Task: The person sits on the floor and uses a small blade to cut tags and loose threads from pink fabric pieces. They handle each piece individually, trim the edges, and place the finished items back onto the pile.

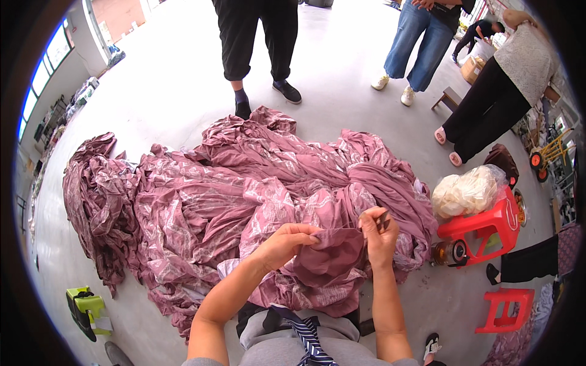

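Observation:
A large heap of mauve fabric (207, 189) with pale printed patterns spreads over the floor before me and up to my lap. My left hand (292, 241) is closed, pinching the edge of a plain mauve piece of the fabric (326, 259) between thumb and fingertips. Opposite it, my right hand (379, 235) is also closed, thumb and finger at the other end of that raised edge. A small dark tool (384, 218) sticks out among the right fingers; its kind is not clear. Between the hands the edge is drawn nearly straight, and the cloth hangs below it.
At right stand a red stool (482, 226), a clear bag of pale material (467, 192), a glass jar (448, 252) and another red stool (505, 310). A green stool (91, 311) is at left. Several people stand around; one person's dark shoes (243, 110) are at the heap's far edge.

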`<state>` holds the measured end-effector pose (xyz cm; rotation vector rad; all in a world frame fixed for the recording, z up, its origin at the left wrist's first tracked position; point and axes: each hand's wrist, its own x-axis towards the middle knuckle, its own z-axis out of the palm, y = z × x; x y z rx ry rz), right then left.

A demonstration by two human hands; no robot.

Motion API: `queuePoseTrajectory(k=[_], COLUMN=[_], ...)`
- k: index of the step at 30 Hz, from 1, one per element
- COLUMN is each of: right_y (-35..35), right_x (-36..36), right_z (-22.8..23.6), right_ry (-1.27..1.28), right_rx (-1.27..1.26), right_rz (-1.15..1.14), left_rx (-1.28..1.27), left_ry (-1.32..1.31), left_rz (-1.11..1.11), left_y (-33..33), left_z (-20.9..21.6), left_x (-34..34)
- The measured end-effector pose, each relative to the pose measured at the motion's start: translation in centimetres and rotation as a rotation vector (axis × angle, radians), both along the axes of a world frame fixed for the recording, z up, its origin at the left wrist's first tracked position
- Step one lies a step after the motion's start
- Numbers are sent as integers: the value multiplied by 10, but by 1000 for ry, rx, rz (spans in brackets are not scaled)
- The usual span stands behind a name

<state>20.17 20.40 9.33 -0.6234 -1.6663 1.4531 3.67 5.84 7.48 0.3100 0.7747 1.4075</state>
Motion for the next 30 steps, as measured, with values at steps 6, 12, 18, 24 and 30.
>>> queuePoseTrajectory(k=[6,12,18,24,30], right_y=[-8,-30,-32,-32,-28], right_x=[9,12,13,12,10], right_z=[2,11,6,8,4], right_ry=[-92,-306,-363,-365,-340], right_rx=[142,561,572,569,691], right_rz=[103,-58,-70,-24,-58], left_rx=[-19,32,30,19,-70], left_ry=[-29,-133,-140,-100,-25], left_rz=[25,35,30,23,63], left_y=[2,0,-3,-4,-1], left_z=[-7,-6,-4,-5,8], left_x=[-2,-4,-2,0,6])
